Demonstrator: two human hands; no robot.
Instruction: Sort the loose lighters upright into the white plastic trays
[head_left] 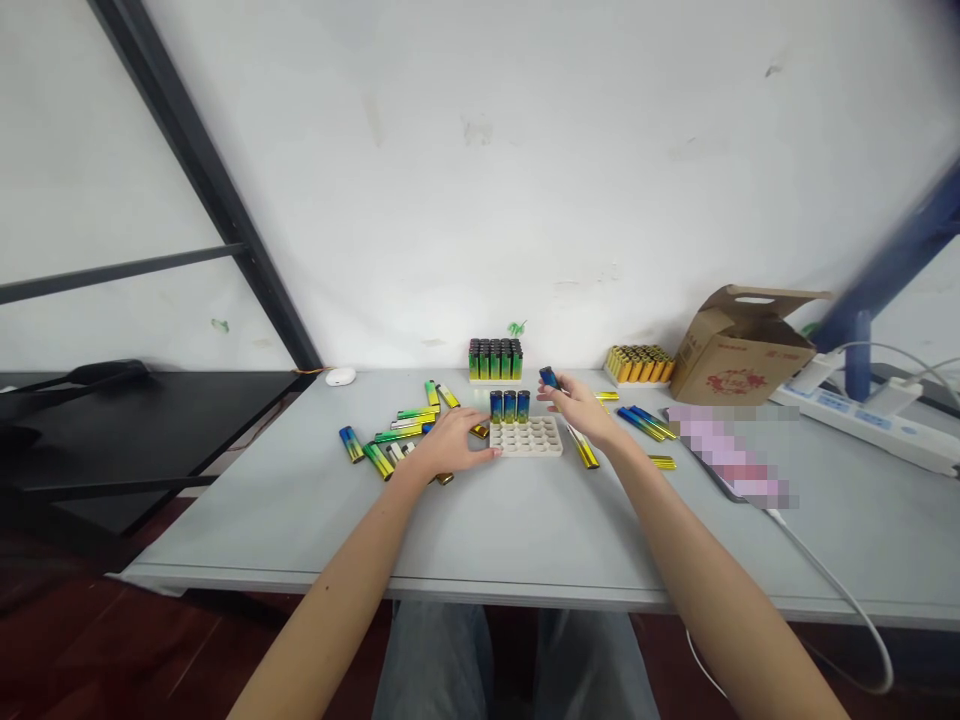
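Observation:
A white holder tray (527, 438) with round holes lies in the middle of the grey table (525, 520). Three blue-green lighters (509, 405) stand upright in its far row. My right hand (581, 405) is raised just right of the tray, its fingers pinched on a dark blue lighter (550, 378). My left hand (450, 442) rests on the table against the tray's left edge, fingers curled over loose lighters; whether it grips one is unclear. Several loose blue, green and yellow lighters (397, 430) lie scattered to its left.
A full tray of dark green lighters (495, 360) and a tray of yellow ones (639, 364) stand by the wall. An open cardboard box (739, 345), a power strip (870, 420) with cables, a phone (731, 455) and a white earbud case (340, 376) also sit here. More lighters (645, 422) lie right.

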